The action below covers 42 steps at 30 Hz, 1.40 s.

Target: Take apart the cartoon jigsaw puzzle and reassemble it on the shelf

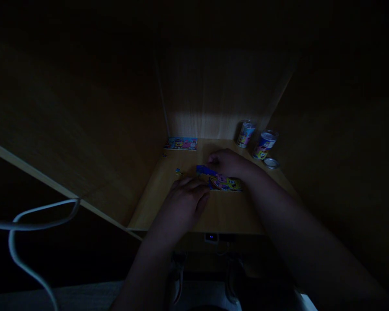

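Near the frame's centre, a picture puzzle (225,183) is seemingly part-joined, with loose pieces (178,172) left unplaced centre-left; whether anything is gripped by the left hand (188,193) or right hand (228,161) cannot be told.

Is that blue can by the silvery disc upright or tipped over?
Upright: the blue can stands on the wooden surface, its round top facing up, beside the silvery disc.

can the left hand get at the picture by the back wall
Likely yes, reaching forward: from the left hand to the picture, only small pieces lie near the way; the cans stand off to the right.
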Motion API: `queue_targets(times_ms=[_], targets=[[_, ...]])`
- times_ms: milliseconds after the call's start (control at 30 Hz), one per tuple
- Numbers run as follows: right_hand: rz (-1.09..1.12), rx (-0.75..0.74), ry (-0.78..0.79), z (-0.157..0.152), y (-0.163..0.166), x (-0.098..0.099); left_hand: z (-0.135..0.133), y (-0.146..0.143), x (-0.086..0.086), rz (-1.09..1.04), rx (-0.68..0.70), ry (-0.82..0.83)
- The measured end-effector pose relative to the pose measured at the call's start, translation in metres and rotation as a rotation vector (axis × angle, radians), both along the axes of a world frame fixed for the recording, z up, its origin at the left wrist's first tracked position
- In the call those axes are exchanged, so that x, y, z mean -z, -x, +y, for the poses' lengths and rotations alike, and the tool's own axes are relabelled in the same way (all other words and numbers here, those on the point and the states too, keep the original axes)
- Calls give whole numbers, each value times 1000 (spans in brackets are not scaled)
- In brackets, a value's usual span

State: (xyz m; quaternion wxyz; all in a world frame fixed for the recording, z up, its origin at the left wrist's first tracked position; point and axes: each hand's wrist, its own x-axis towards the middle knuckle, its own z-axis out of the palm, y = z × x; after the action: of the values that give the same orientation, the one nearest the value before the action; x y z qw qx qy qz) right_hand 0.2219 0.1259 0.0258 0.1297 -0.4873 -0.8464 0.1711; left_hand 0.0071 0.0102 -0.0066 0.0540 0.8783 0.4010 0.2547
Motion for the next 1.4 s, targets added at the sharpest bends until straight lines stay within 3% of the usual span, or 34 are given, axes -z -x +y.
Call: queue_targets(times_ms=[300,367,500,567,1167,1400], targets=[[57,59,-43,0,2,2,0,0,1,15,-14,-8],[79,32,49,-1,-2,-1,0,0,1,8,-14,-2],[86,-163,341,-2,-11,-8,1,0,1,-5,-5,1],[68,-218,387,-2,-15,-11,1,0,0,-7,-1,6],[37,-229,425,2,-15,-7,1,0,0,-21,19,16],[35,-234,372,-1,-14,-6,1,-1,1,-22,-3,17]])
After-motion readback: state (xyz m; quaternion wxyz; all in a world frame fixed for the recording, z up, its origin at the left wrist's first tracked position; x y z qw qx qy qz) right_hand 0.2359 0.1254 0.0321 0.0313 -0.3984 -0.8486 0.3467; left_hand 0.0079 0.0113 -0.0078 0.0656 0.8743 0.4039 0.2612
